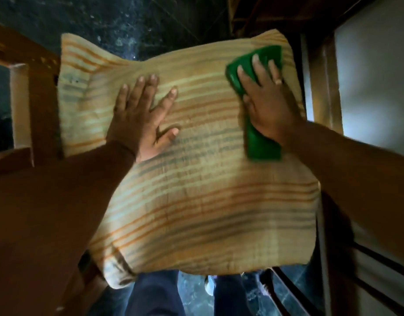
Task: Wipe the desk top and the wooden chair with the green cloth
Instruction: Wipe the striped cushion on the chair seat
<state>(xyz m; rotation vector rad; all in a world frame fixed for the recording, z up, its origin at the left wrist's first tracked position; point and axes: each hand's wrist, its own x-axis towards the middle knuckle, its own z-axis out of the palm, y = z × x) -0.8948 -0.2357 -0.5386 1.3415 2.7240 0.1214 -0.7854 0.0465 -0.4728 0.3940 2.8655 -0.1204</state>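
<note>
While the left hand lies flat, the right hand presses the green cloth on a striped cushion, perhaps hiding the chair.

L grip flat, fingers splayed; R grip palm-down, fingers spread; both arms outstretched

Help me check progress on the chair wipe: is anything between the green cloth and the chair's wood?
Yes. A striped cushion covers the seat, and the right hand presses the green cloth onto its far right part, not wood. The left hand lies flat on the cushion.
</note>
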